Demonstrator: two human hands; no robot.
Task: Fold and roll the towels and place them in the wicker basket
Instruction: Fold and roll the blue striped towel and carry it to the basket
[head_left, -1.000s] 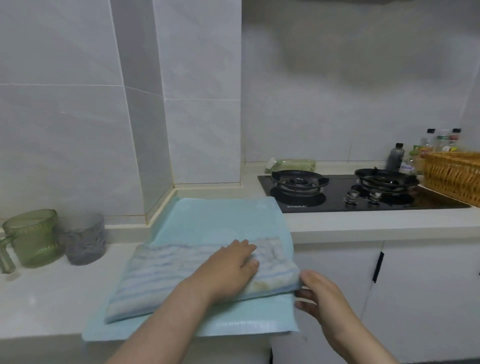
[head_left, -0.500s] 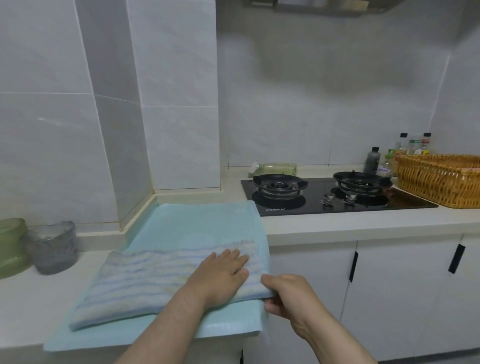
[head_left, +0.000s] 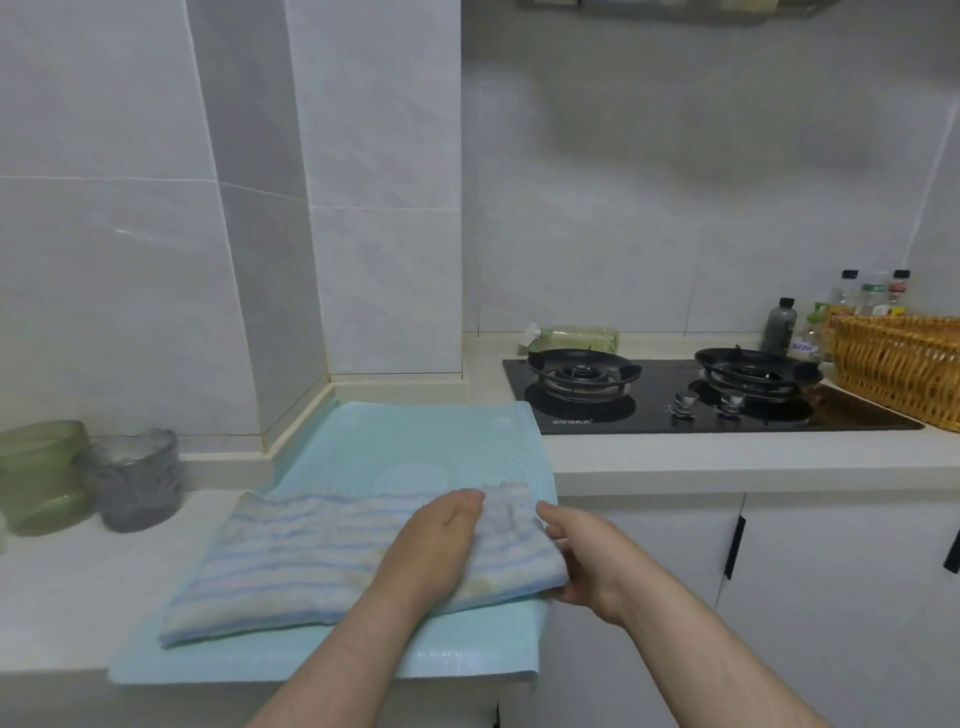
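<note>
Towel (head_left: 311, 561), blue-striped and folded into a long band, lies on the pale blue mat (head_left: 415, 447) near the worktop's (head_left: 727, 457) front edge. Your left hand (head_left: 431, 545) lies flat on its right half, fingers together, pressing down. Your right hand (head_left: 582, 558) grasps the towel's right end, thumb on top. The wicker basket (head_left: 904, 374) stands well apart at the far right, by the black hob (head_left: 675, 410). A green cup (head_left: 36, 478) and a grey cup (head_left: 135, 478) sit left of the mat.

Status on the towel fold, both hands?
Hands: left hand on the striped towel, fingers unclear; right hand grips its right end. Towel folded flat on blue mat, not yet rolled. Far right, beyond gas hob: wicker basket.
</note>
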